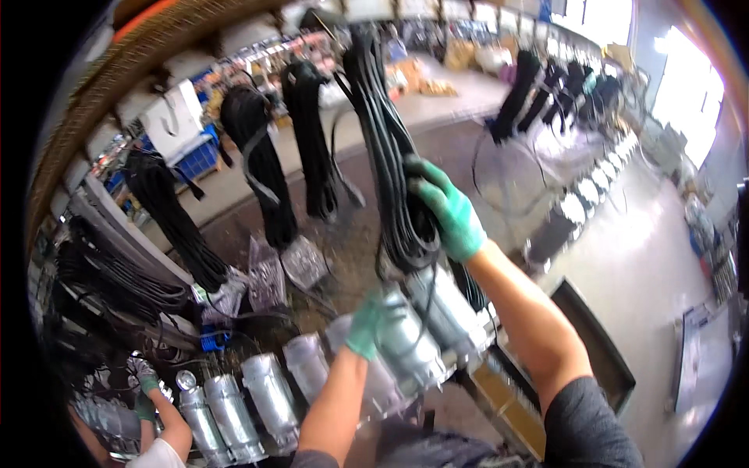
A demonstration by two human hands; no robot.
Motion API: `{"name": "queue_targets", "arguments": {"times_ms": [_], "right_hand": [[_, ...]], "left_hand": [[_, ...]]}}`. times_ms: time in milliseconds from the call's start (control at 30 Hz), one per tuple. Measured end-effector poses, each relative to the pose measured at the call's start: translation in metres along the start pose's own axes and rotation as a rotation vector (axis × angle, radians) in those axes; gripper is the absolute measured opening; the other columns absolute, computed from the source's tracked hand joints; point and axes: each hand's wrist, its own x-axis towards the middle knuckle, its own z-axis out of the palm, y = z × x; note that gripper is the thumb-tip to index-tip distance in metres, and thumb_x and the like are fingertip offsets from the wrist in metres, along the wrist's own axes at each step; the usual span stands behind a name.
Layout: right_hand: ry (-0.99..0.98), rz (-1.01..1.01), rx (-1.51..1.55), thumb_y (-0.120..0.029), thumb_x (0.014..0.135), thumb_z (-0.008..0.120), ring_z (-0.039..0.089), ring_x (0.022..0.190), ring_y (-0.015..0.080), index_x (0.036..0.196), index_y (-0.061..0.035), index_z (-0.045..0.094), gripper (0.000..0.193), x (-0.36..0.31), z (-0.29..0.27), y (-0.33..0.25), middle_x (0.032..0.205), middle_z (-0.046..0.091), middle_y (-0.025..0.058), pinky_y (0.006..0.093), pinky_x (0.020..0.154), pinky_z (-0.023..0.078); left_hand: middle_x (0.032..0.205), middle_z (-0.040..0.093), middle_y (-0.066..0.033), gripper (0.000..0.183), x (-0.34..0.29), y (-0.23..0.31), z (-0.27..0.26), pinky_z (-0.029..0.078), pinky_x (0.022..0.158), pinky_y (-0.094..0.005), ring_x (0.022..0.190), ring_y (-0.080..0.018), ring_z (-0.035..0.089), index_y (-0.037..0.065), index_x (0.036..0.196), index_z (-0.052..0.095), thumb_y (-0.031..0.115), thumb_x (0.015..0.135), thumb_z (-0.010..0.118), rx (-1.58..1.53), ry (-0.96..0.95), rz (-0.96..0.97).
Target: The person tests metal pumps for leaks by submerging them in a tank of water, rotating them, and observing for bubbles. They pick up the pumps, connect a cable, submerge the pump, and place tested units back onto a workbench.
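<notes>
A long looped bundle of black cable (382, 132) hangs from above in front of me. My right hand (449, 209), in a green glove, is closed around the lower right side of this bundle, its fingers bent over the strands. Lower down, my left hand (370, 324), gloved too, is smeared by motion beside a silver metal cylinder (409, 339); whether its fingers grip anything does not show. Another silver cylinder (449, 312) stands just to the right, below the cable's lower loop. A thin loose strand of cable runs down over the cylinders.
More black cable bundles (257, 164) hang to the left, others (515, 97) at the far right. A row of silver cylinders (269, 390) lines the bench. Clear plastic bags (304, 261) lie behind it. A co-worker's gloved hand (143, 374) is at the lower left. An open box (507, 398) sits below right.
</notes>
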Motion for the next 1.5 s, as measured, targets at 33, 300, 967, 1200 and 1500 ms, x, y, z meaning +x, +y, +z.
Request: {"name": "queue_targets", "arguments": {"times_ms": [33,300,967,1200,1500], "right_hand": [[-0.022,-0.306,-0.352,-0.008,0.099,0.059,0.061,0.129,0.0322,0.144,-0.0062,0.054,0.045,-0.005,-0.001,0.018,0.152,0.052,0.0194,0.0391,0.106,0.05],[0.117,0.497,-0.374,0.001,0.092,0.065,0.074,0.096,0.0198,0.134,-0.0082,0.061,0.043,-0.159,-0.068,0.012,0.116,0.074,0.0134,0.0328,0.083,0.059],[0.002,1.521,-0.46,-0.041,0.089,0.078,0.056,0.131,0.0439,0.149,0.0071,0.038,0.087,-0.405,0.036,-0.048,0.146,0.048,0.0342,0.0439,0.108,0.048],[-0.159,1.413,-0.434,-0.042,0.088,0.074,0.067,0.102,0.0437,0.124,0.0077,0.053,0.065,-0.375,0.002,-0.026,0.111,0.065,0.0295,0.0494,0.09,0.054],[0.013,1.608,0.165,-0.048,0.105,0.038,0.07,0.081,0.0318,0.1,0.0016,0.067,0.057,-0.377,-0.04,0.028,0.087,0.073,0.0212,0.0438,0.079,0.053]], "left_hand": [[0.14,0.062,-0.0159,0.061,-0.003,0.002,-0.005,0.059,0.093,-0.0508,0.114,-0.0353,0.068,0.009,0.146,0.052,0.046,0.1,0.064,0.038,0.043,0.056],[0.127,0.069,-0.0134,0.021,0.02,0.028,0.008,0.063,0.085,-0.0476,0.093,-0.0314,0.074,0.015,0.124,0.058,0.018,0.103,0.058,-0.027,0.257,0.416],[0.112,0.075,-0.0087,0.045,0.225,-0.067,-0.016,0.051,0.092,-0.0414,0.099,-0.0229,0.067,0.012,0.114,0.073,0.05,0.107,0.051,0.797,0.168,-0.629],[0.116,0.074,-0.0113,0.041,0.255,-0.061,-0.027,0.051,0.097,-0.0461,0.106,-0.0283,0.068,0.009,0.117,0.071,0.045,0.105,0.057,0.915,0.248,-0.693],[0.111,0.077,-0.0112,0.029,0.292,-0.04,-0.084,0.055,0.093,-0.0442,0.098,-0.0275,0.071,0.006,0.112,0.073,0.028,0.104,0.057,0.458,0.097,-0.829]]}}
